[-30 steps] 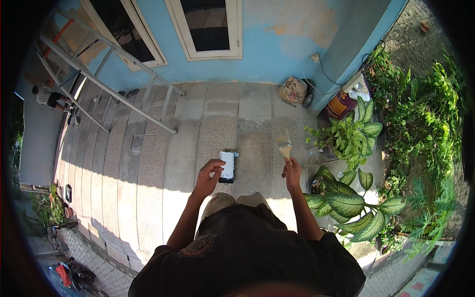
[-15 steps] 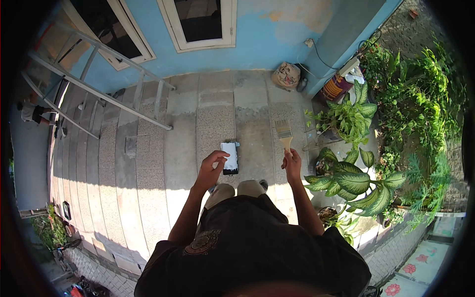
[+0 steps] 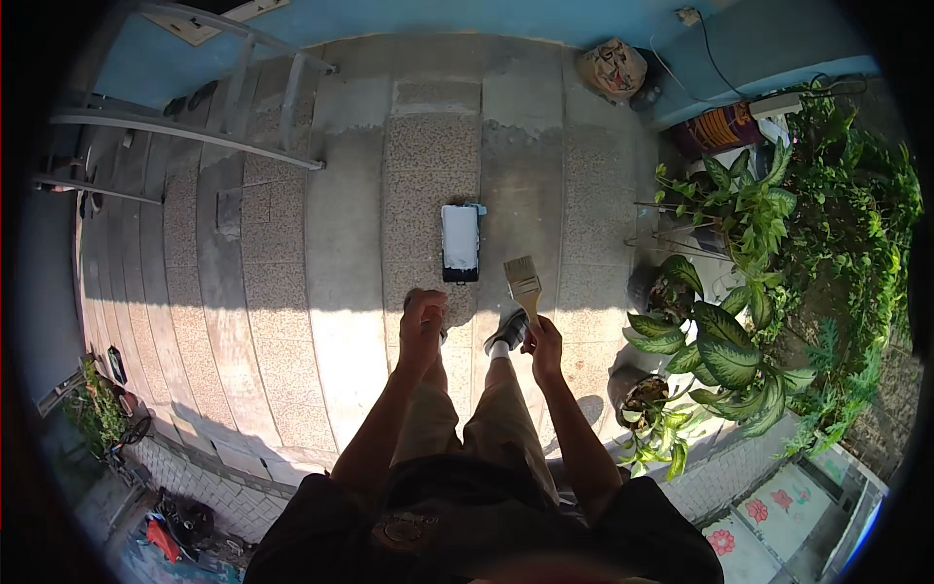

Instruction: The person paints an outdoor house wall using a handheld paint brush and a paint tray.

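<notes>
My right hand grips the pale handle of a flat paintbrush, its wide bristles pointing up and away from me. Loosely bent fingers with nothing seen between them mark my left hand, level with the brush and to its left. Ahead of both hands, on the paved floor, stands a black rectangular paint tray with white paint inside. A small light-blue piece sticks out at its far right corner. Neither hand touches the tray.
A metal ladder stands at the far left. Potted plants line the right side, one pot near my right arm. A patterned sack and a purple bucket sit by the blue wall.
The view has tipped downward, so the window is mostly gone and my legs and feet show. The tray now lies farther from my body. The brush has swung left, its bristles tilting left.
</notes>
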